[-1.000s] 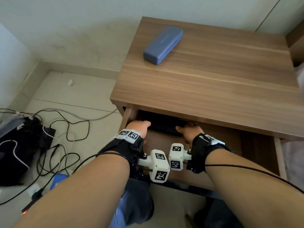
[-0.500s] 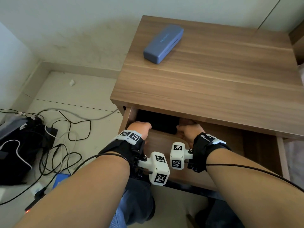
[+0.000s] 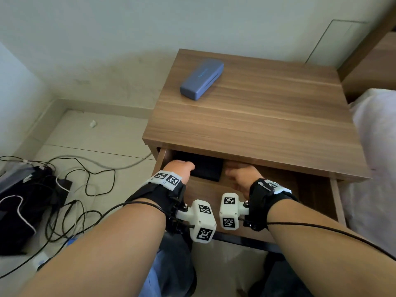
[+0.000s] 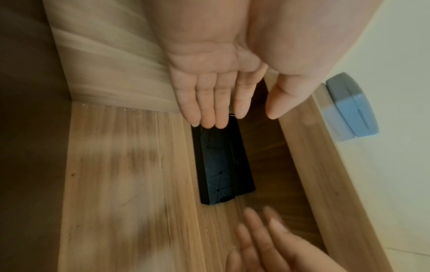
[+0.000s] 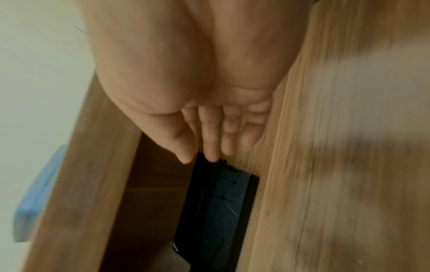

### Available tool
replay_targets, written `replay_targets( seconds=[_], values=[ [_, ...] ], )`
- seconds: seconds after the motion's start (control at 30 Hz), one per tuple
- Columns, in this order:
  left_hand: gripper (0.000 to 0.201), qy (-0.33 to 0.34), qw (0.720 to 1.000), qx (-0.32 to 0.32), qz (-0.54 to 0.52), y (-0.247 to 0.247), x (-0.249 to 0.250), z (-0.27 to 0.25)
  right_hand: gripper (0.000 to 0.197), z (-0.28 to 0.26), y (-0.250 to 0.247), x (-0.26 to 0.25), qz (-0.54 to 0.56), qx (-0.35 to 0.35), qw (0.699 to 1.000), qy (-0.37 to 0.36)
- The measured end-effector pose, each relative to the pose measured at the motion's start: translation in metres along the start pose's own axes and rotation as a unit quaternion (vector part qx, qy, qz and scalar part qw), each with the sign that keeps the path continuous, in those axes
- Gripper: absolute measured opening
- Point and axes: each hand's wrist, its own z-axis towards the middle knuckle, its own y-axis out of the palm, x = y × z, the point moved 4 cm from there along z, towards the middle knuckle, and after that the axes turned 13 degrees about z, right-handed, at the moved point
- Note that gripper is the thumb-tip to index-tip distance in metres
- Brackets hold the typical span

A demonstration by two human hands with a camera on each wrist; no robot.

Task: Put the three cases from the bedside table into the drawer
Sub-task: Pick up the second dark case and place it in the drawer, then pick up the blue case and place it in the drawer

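A blue-grey case lies on the far left of the bedside table top. A black case with a faint line pattern lies in the open drawer, partly under the table top. My left hand is at the black case's left end and my right hand at its right end. In the left wrist view my left hand has straight fingers over the end of the black case. In the right wrist view my right hand is straight-fingered, its tips at the end of the black case.
Tangled cables and a black bag lie on the tiled floor to the left. White bedding borders the table on the right. The drawer floor right of my hands is bare wood.
Both hands have drawn back a little toward the drawer front, and more of the black case shows between them. The blue-grey case has not moved.
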Motion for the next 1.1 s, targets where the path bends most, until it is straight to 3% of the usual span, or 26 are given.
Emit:
replay_targets(
  seconds=[0.23,0.43,0.57,0.7,0.83,0.93,1.1],
  values=[
    [0.02,0.034,0.999,0.022,-0.002,-0.011,0.006,-0.028,0.017,-0.031,0.007,-0.017,0.03,-0.05,0.998,-0.009],
    [0.022,0.083,0.994,0.041,-0.054,-0.024,0.025,-0.052,0.013,-0.05,0.025,-0.049,0.022,-0.098,0.995,-0.023],
    [0.023,0.1,0.991,0.041,-0.082,-0.035,0.036,-0.058,0.011,-0.057,0.035,-0.071,0.032,-0.102,0.993,-0.051],
    [0.016,0.133,0.984,0.063,-0.098,-0.053,0.051,-0.054,0.008,-0.054,0.05,-0.096,0.016,-0.063,0.993,-0.103],
    [0.019,0.158,0.976,0.085,-0.123,-0.075,0.061,-0.046,0.012,-0.04,0.055,-0.12,-0.005,0.01,0.987,-0.161],
    [0.023,0.166,0.97,0.099,-0.15,-0.091,0.066,-0.039,0.033,-0.03,0.059,-0.14,-0.041,0.063,0.975,-0.21],
    [0.02,0.152,0.963,0.128,-0.18,-0.113,0.073,-0.016,0.059,-0.012,0.079,-0.171,-0.131,0.095,0.956,-0.246]
  ],
)
